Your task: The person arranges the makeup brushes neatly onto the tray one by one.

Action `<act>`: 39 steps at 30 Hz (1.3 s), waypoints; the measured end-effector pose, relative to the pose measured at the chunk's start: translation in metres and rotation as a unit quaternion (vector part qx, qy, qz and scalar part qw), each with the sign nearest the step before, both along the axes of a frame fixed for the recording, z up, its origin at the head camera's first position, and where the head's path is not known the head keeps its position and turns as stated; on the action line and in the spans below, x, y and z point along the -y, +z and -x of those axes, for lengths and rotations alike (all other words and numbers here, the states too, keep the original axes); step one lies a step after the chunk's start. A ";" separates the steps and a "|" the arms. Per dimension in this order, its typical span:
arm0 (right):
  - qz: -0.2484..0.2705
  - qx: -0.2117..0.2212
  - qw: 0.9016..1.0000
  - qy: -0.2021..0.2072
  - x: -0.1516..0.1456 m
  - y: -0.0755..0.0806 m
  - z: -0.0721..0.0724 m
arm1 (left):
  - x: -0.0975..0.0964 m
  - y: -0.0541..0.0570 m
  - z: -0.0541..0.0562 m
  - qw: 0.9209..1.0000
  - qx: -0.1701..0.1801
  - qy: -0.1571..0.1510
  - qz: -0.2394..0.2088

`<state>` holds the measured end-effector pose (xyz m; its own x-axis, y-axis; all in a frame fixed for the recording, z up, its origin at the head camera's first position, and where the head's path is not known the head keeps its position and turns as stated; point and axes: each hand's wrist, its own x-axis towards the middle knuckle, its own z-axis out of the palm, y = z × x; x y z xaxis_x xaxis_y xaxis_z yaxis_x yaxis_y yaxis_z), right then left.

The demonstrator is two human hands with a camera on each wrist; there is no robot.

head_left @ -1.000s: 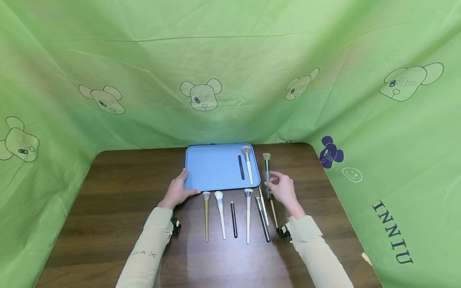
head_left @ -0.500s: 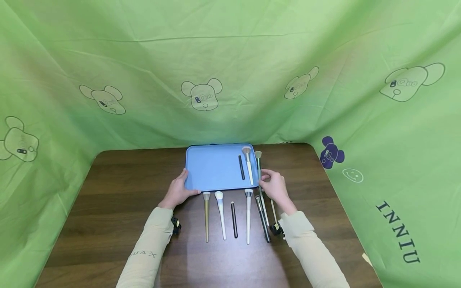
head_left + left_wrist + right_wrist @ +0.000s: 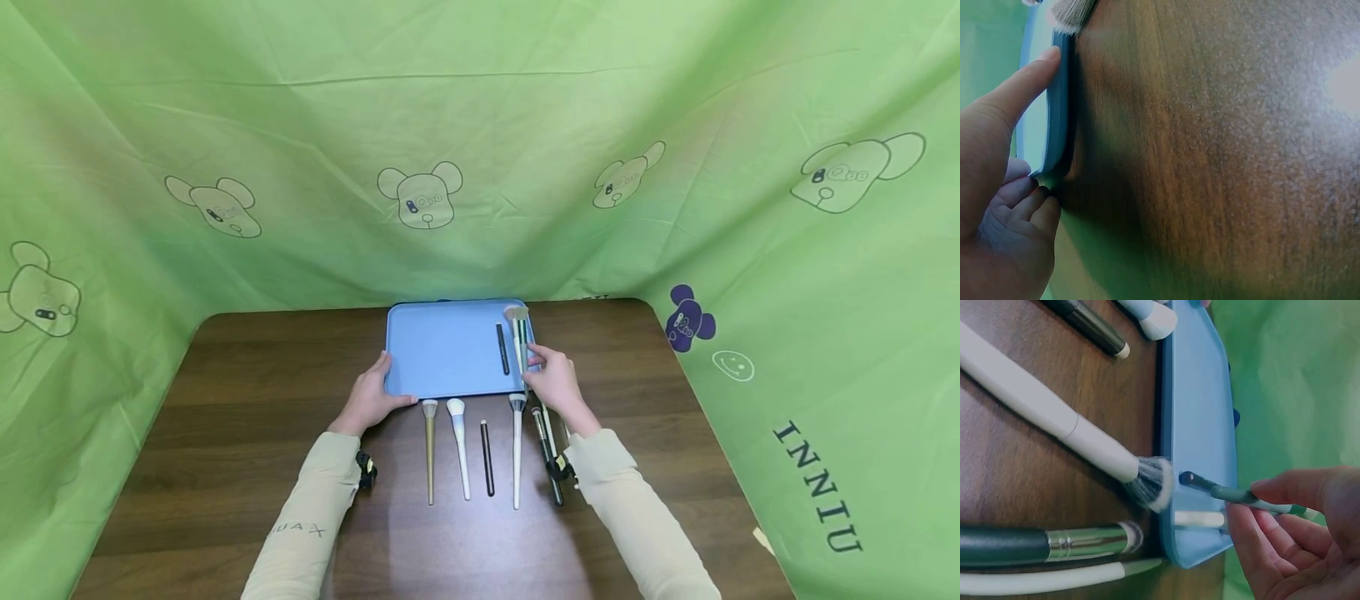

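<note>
Green brush moved over tray, pinched, partly hidden by right hand; left hand grips tray.

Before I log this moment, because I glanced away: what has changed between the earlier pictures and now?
The right hand has carried the green brush leftward, from beside the blue tray to over its right side, where it overlaps the white-handled brush in the head view. Nothing was let go. The left hand stays at the near left corner, and the visible row of brushes is unmoved.
</note>
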<state>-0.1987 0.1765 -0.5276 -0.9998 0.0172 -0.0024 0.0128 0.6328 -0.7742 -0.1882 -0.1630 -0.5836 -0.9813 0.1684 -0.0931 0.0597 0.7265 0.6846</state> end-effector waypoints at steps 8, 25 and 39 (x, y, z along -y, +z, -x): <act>-0.007 -0.001 1.000 0.007 0.012 0.001 0.007 | 0.001 0.000 0.002 1.000 0.001 -0.002 0.000; -0.020 0.016 1.000 0.016 0.040 -0.001 0.028 | 0.005 -0.001 0.007 1.000 0.000 -0.008 -0.003; -0.089 0.061 0.994 0.013 0.056 -0.005 0.053 | 0.007 -0.001 0.012 1.000 0.000 -0.014 -0.002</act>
